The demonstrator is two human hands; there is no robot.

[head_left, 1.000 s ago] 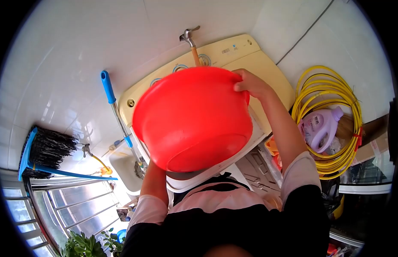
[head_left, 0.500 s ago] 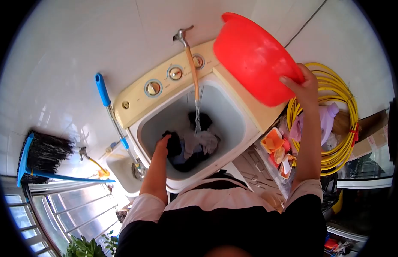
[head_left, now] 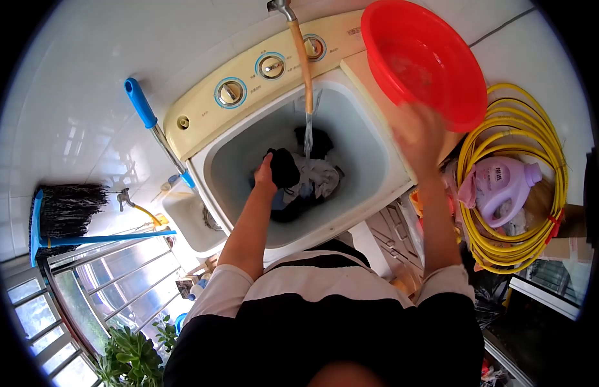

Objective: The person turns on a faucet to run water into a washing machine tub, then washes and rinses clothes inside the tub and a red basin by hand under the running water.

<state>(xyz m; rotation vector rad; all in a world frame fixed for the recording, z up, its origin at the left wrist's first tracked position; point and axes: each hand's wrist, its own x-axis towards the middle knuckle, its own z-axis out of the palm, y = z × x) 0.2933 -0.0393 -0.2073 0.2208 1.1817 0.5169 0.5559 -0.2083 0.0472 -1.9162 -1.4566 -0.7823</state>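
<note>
In the head view my left hand (head_left: 265,174) is closed on a bunched black garment (head_left: 286,169), held over the washing machine tub (head_left: 231,187). Grey and dark clothes (head_left: 322,179) lie in the bottom of the tub. Water (head_left: 308,138) runs onto them from an orange hose (head_left: 300,58) fixed to a metal tap (head_left: 283,9). My right hand (head_left: 415,132) is smeared by motion, just below the near rim of a red basin (head_left: 402,90); its fingers cannot be made out. The basin sits on the machine's right-hand top, its inside facing me.
The cream control panel (head_left: 248,80) has several knobs. A blue-handled pole (head_left: 141,103) leans at the left, beside a small sink (head_left: 189,222) and a black-bristled broom (head_left: 70,219). A coiled yellow hose (head_left: 554,155) hangs at the right, around a purple detergent bottle (head_left: 499,187).
The red basin has gone from tilted in my right hand to resting upright on the machine top. My right hand has come off its rim, nearer me. My left hand has raised the black garment.
</note>
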